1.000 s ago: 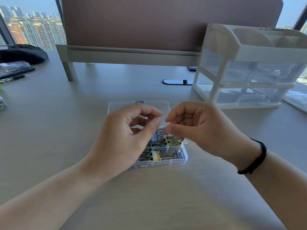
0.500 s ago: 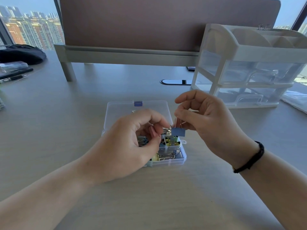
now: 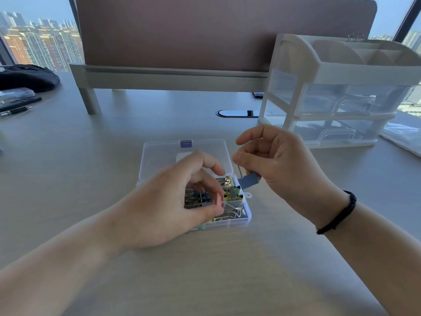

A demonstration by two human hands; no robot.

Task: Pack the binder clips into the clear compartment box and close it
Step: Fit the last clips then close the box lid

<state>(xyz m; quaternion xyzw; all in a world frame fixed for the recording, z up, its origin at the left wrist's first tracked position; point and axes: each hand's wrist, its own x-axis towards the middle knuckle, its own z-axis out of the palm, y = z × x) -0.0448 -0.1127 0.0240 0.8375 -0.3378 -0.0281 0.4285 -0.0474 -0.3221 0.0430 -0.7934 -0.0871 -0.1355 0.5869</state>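
Binder clip, blue with steel wire handles (image 3: 248, 180): pinched by its handle in the right hand (image 3: 280, 165), hanging at frame centre just above the right edge of the clear plastic compartment box (image 3: 247, 216). Left hand (image 3: 173, 201) hovers over the box, fingers curled; whether it holds a clip cannot be told. Coloured clips (image 3: 232, 194) fill the compartments. Flat lid (image 3: 159, 156) lies open behind. Step judged: packing, near its end. Next: lower clip into a compartment with room, release, swing lid shut.
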